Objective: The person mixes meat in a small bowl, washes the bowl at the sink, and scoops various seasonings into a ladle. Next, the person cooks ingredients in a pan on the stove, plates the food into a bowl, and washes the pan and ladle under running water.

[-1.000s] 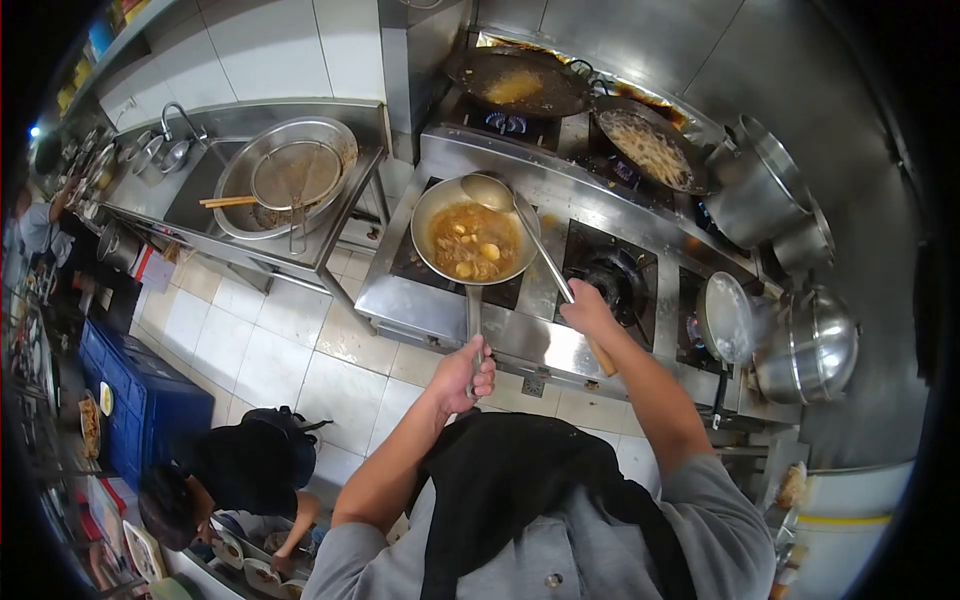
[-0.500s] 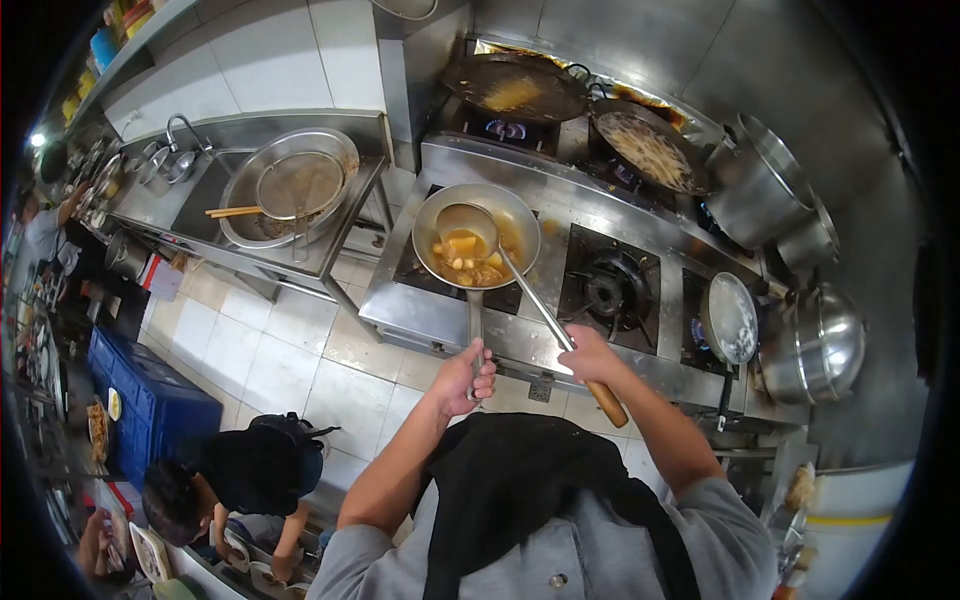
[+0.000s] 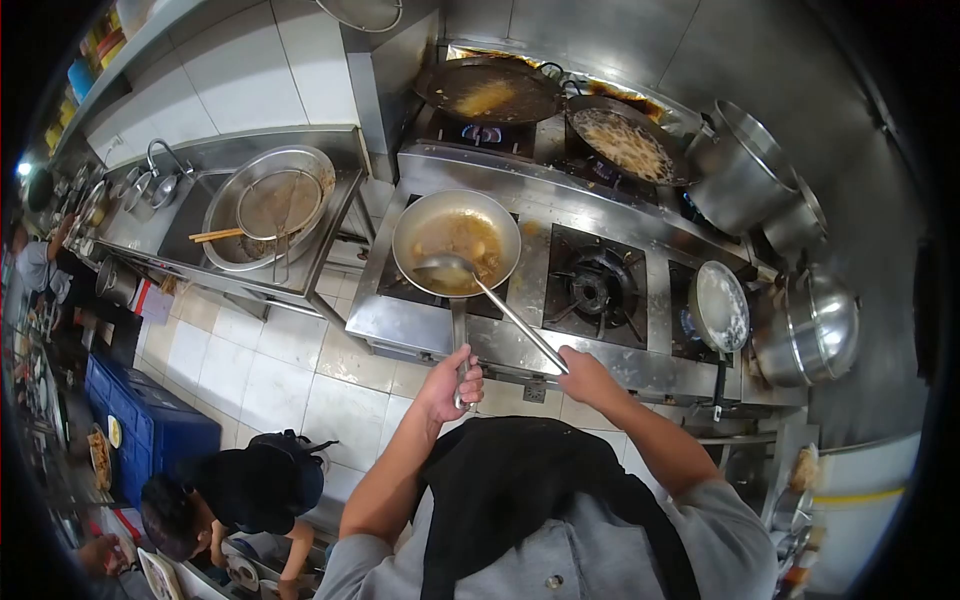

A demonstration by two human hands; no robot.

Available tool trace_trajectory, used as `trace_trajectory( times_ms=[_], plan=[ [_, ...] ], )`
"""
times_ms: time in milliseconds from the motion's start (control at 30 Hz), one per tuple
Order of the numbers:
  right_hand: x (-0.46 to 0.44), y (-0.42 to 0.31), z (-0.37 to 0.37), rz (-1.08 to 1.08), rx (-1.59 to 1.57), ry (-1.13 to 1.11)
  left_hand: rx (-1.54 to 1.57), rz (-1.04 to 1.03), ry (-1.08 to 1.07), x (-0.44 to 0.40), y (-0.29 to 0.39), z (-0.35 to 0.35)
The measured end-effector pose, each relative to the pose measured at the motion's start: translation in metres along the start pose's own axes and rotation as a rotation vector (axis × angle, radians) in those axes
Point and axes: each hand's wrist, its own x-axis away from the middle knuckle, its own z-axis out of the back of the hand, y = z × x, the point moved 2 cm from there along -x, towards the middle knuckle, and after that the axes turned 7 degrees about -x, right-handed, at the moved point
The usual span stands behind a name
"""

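A long-handled frying pan (image 3: 407,232) sits over the front left burner, with brown sauce and chunks of food (image 3: 470,240) inside it. My left hand (image 3: 447,385) is wrapped round the pan's handle. In my right hand (image 3: 587,376) is the handle of a metal ladle (image 3: 447,268), fingers closed. The ladle's bowl rests low in the pan, at the near left part of the sauce. What lies beneath the bowl is hidden.
Behind are two dark woks (image 3: 490,92) (image 3: 625,143) of bubbling oil over flames. A smaller pan (image 3: 719,308) and steel pots (image 3: 745,165) stand right. A bowl with a strainer (image 3: 238,257) is left. A co-worker (image 3: 250,490) bends at lower left, near a blue crate (image 3: 150,420).
The ladle's bowl has moved down toward the near side of the pan and turned, and the chunks it held are now in the sauce. Both hands still hold their handles.
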Motion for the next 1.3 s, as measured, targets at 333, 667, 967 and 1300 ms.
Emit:
trace_trajectory(
  times_ms=[333, 667, 967, 1300],
  plan=[
    [-0.076, 0.005, 0.013, 0.056, 0.063, 0.223, 0.059, 0.024, -0.028, -0.004, 0.004, 0.003],
    [-0.122, 0.005, 0.003, 0.165, -0.115, 0.213, 0.041, 0.021, -0.023, -0.010, 0.001, 0.011],
    [-0.068, -0.016, 0.018, 0.123, 0.079, 0.047, 0.006, 0.027, -0.039, -0.002, 0.007, 0.002],
    [-0.078, 0.009, 0.056, 0.101, 0.107, 0.227, -0.130, -0.059, -0.009, -0.013, -0.001, 0.006]
  ],
)
